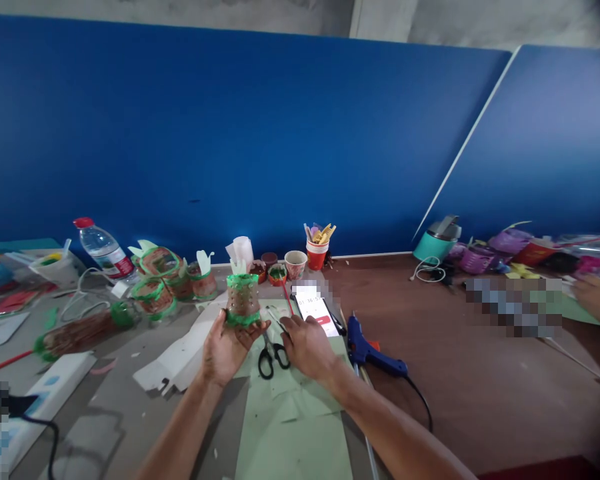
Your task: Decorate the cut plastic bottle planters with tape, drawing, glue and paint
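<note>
My left hand (229, 350) is wrapped around the lower part of a brown cup (243, 305) with green edging at top and bottom, small dots on its wall and white leaf-like pieces at its top. To the right of the cup, my right hand (307, 345) grips a thin grey tool (277, 319), possibly tweezers; its tip points towards the cup. Black-handled scissors (269, 349) lie between my hands on pale green paper (295, 443). Just beyond my right hand lies a phone (314, 312) with a lit timer screen.
A blue glue gun (369, 351) lies right of my right forearm, its cord trailing. Green-edged brown cups (153, 297), a bottle (105, 250) and a paper cup (295, 265) stand towards the blue partition (280, 147). A power strip (45, 403) lies left. Another person's hand (597, 297) reaches in at right.
</note>
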Demonstrator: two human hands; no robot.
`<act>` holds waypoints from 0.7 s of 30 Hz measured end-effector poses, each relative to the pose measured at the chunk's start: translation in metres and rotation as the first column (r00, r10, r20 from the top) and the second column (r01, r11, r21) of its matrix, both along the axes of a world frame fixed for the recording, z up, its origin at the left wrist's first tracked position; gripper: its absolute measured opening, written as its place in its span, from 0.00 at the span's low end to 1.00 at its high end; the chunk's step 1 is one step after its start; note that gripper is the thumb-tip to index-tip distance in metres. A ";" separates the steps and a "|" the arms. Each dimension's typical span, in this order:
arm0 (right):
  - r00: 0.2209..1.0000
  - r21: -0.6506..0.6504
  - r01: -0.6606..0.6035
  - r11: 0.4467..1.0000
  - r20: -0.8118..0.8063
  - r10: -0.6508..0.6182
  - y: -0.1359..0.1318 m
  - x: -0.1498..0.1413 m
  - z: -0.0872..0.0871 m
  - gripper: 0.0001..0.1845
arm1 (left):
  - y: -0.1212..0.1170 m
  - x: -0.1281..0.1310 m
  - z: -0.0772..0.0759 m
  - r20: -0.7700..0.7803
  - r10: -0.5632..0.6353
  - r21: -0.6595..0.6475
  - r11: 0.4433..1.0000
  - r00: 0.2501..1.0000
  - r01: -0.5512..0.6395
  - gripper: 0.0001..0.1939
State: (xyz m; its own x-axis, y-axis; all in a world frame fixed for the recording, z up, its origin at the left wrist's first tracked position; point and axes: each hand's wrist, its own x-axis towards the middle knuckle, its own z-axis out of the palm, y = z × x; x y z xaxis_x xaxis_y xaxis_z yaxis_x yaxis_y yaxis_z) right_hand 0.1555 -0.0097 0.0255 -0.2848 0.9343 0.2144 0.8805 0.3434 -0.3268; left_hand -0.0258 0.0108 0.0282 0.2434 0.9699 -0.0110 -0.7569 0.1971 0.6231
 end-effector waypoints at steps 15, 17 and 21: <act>-0.236 -0.173 -0.219 0.960 -0.945 -0.225 0.016 0.012 -0.003 0.15 | 0.000 0.003 -0.008 -0.014 -0.008 -0.086 0.996 1.000 0.006 0.18; -0.245 -0.143 -0.211 0.967 -0.950 -0.194 0.013 0.012 0.000 0.21 | 0.000 0.004 -0.010 -0.017 -0.010 -0.086 0.996 1.000 0.008 0.18; -0.171 -0.111 -0.257 0.960 -0.972 -0.158 0.004 0.008 0.004 0.29 | 0.002 0.004 -0.011 -0.020 -0.014 -0.094 0.995 1.000 0.012 0.18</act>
State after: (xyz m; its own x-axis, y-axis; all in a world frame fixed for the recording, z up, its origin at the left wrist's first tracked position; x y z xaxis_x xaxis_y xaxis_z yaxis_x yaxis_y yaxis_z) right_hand 0.1634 -0.0059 0.0295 0.0126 0.9915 0.1294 -0.5497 0.1150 -0.8274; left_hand -0.0221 0.0128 0.0174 0.2543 0.9611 -0.1076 -0.7410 0.2651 0.6170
